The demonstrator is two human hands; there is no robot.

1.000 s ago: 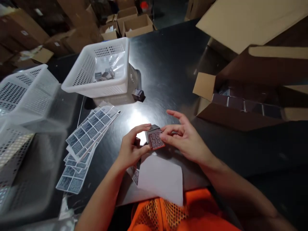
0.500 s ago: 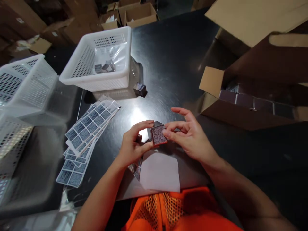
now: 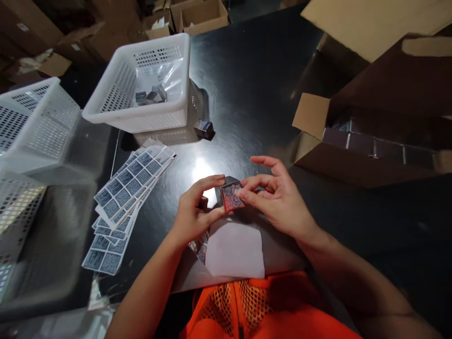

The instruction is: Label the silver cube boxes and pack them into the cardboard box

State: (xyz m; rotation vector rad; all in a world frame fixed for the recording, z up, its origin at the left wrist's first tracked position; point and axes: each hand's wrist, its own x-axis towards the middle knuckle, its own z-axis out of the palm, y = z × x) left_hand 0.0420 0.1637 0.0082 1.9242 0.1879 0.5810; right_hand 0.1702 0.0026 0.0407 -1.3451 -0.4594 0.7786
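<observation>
The left hand and the right hand held 1 small cube-shaped box between them, just above the black tabletop. The left thumb and forefinger pinched the box from its left side, the forefinger curled over the top edge and the thumb under the lower edge. The right thumb and forefinger pressed on its right edge, against the speckled label that faced the camera, while the other right fingers were spread and lifted clear.

Directly below the fingers, toward the person's body, lay a white backing sheet, partly over the table's near edge and the orange mesh vest. To the left of the left fingers, a fanned pile of label sheets lay flat. Beyond the fingers and left stood a white perforated basket with a few grey boxes inside, and 1 loose grey box sat just beside its near right corner. Another white basket stood farther left. Well to the right of the right fingers, an open cardboard carton held a row of dark boxes.
</observation>
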